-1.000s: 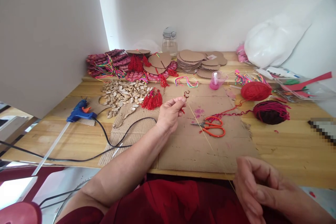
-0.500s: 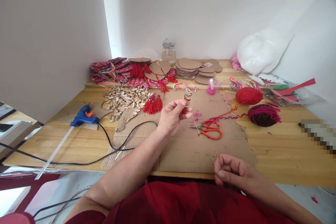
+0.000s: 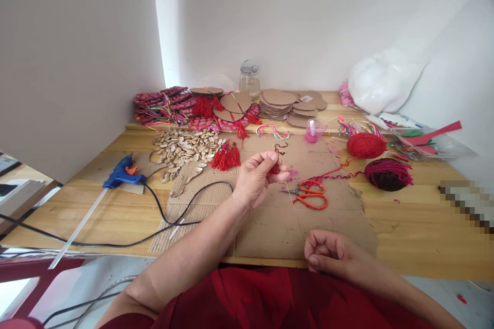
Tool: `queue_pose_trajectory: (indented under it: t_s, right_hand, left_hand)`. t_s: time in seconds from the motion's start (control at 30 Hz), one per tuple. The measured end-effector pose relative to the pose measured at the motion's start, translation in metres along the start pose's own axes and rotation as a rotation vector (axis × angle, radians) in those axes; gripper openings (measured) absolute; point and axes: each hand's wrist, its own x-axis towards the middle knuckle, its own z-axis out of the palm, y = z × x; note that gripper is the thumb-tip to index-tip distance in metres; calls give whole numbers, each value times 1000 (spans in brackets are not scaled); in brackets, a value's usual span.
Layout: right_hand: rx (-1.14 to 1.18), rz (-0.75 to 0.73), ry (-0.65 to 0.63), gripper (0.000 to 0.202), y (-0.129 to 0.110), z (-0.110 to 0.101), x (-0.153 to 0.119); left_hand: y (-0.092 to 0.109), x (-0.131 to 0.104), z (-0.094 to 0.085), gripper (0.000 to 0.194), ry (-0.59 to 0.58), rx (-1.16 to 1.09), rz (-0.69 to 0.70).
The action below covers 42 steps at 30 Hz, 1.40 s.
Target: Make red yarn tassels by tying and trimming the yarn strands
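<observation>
Above the cardboard mat, my left hand [image 3: 258, 177] pinches a small bundle of red yarn [image 3: 274, 168], mostly hidden by the fingers, with a thin yellowish strand hanging down. Near the front edge of the mat [image 3: 270, 231], my right hand [image 3: 326, 252] is curled with fingertips together; what it holds, if anything, is too small to make out. Orange-handled scissors [image 3: 313, 201] lie between the two hands on the mat. Red tassels [image 3: 226, 157] rest left of my left hand. A red yarn ball [image 3: 366, 145] and a dark and magenta yarn ball [image 3: 388, 175] sit at the right.
Peanut shells [image 3: 185, 149] and a blue glue gun [image 3: 124, 174] with its black cord are on the left. Cardboard discs [image 3: 276, 100], braided pieces [image 3: 158, 105] and a bottle [image 3: 249, 82] stand at the back. A plastic tray [image 3: 436, 141] is at the right.
My right hand has moved slightly left. My left hand still pinches the red yarn and has shifted slightly right and down in view. The whole view has shifted a little.
</observation>
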Motion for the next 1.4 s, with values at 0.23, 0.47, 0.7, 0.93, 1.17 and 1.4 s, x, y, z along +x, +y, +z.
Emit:
queue_pose_trajectory:
  t_s: [0.23,0.47,0.7,0.93,1.17,1.4]
  right_hand:
    - [-349,-83,79,17,-34,1,-1]
    - [-603,-508,846,21,-113,-22,16]
    - [-589,-365,759,22,-117,-40,59]
    - [-672,-449,739,14,-114,-42,63]
    - [-750,-541,750,7,-110,-47,67]
    - [-703,-629,718,7,-101,-47,75]
  left_hand:
    - [-4,0,-3,34,25,191,108]
    - [-10,-7,1,24,43,506,144]
    - [-12,-7,0,21,15,603,102]
    - [-14,-7,0,19,27,631,100]
    - [-18,-5,-2,18,28,661,101]
    - [-18,-3,-3,19,24,655,57]
